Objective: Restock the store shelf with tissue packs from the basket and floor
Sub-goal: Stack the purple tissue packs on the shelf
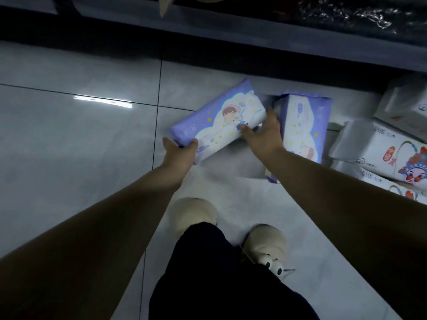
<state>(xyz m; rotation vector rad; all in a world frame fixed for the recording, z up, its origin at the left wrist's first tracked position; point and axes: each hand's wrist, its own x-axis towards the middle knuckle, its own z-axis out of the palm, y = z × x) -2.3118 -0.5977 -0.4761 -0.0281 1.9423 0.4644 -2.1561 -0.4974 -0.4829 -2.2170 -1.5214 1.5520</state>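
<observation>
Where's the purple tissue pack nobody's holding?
Head view: the loose purple pack lies on the floor centre-right, beside the right hand, left of white packs.

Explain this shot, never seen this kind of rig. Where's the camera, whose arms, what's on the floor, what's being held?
No robot here: a person works with bare hands, and the one camera sits on their head, looking forward and down. So both arms are the wearer's own, as are the shoes at the bottom. The left hand grips the near end of a purple pack of tissues; the right hand clasps its other end, thumb on top. Whether it rests on the floor or is lifted is unclear. A second purple pack lies just right of it, and white packs are piled at the right edge. The grey ledge along the top is the shelf.
</observation>
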